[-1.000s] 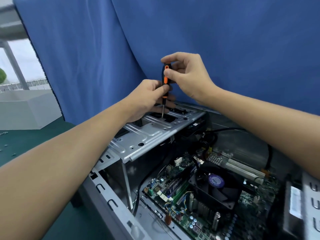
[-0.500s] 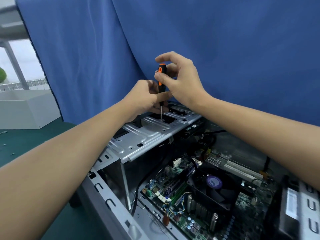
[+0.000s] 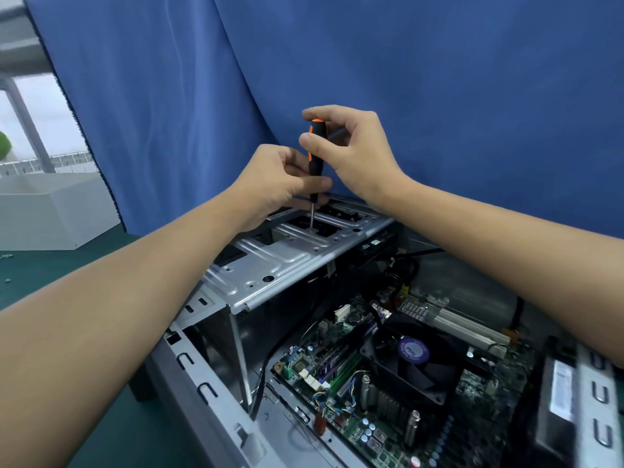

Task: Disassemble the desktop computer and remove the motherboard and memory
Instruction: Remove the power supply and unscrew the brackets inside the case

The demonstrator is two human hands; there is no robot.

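Our right hand point(image 3: 354, 153) has re-pinched the vertical screwdriver point(image 3: 314, 163); left hand point(image 3: 277, 184) grips its handle, tip on drive cage point(image 3: 277, 258) below.

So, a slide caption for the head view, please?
Left hand and right hand hold a screwdriver upright on the computer's metal bracket.
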